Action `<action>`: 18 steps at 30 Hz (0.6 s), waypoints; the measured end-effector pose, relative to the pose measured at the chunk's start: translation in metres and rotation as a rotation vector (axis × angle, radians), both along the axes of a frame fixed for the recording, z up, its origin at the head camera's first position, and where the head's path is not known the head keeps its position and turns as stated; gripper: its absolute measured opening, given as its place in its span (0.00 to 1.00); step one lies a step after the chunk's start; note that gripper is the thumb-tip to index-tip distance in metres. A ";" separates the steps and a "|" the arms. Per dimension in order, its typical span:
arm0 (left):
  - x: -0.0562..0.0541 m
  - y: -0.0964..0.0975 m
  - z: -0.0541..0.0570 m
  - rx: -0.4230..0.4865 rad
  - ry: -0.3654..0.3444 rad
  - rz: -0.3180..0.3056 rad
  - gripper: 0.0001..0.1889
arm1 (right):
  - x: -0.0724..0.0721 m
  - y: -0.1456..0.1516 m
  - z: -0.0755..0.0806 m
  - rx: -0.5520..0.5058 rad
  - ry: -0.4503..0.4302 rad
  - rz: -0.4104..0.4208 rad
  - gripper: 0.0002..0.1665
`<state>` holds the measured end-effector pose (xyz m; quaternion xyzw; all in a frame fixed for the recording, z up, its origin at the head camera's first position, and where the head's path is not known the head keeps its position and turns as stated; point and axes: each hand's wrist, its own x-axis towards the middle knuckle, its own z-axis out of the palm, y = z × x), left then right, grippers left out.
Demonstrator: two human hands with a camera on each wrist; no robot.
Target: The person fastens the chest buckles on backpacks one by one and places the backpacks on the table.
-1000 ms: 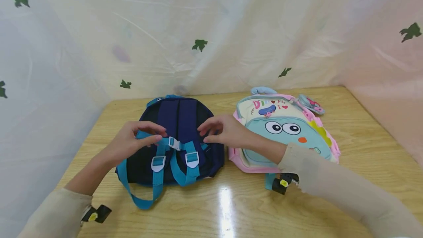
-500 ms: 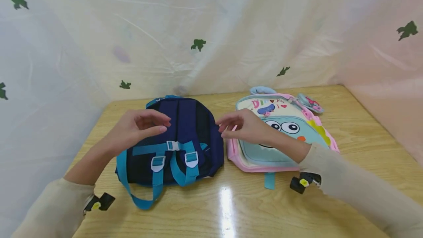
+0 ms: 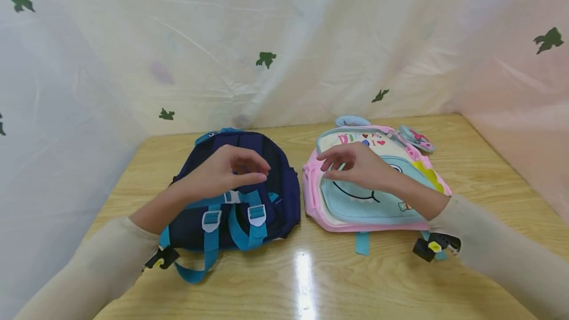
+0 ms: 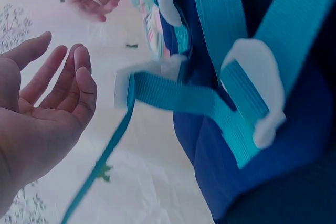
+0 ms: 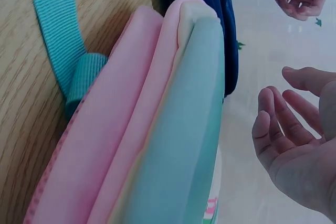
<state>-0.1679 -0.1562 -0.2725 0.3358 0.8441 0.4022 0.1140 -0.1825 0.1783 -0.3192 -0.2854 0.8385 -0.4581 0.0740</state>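
Hands (image 3: 231, 172) above backpack edges (image 3: 299, 196)

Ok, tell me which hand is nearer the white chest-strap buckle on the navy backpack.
Left. The left hand hovers just above the buckle; the right hand is over the pink backpack.

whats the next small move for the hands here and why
Probably bring the right hand down onto the pink backpack. It hovers open just above that bag, while the left hand hangs open over the navy backpack, whose chest buckle looks clipped. Neither hand holds anything, so the pink bag seems next.
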 end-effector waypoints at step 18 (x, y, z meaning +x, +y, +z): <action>-0.028 0.053 -0.019 -0.087 -0.121 -0.060 0.20 | 0.003 0.055 -0.008 0.121 0.065 -0.191 0.23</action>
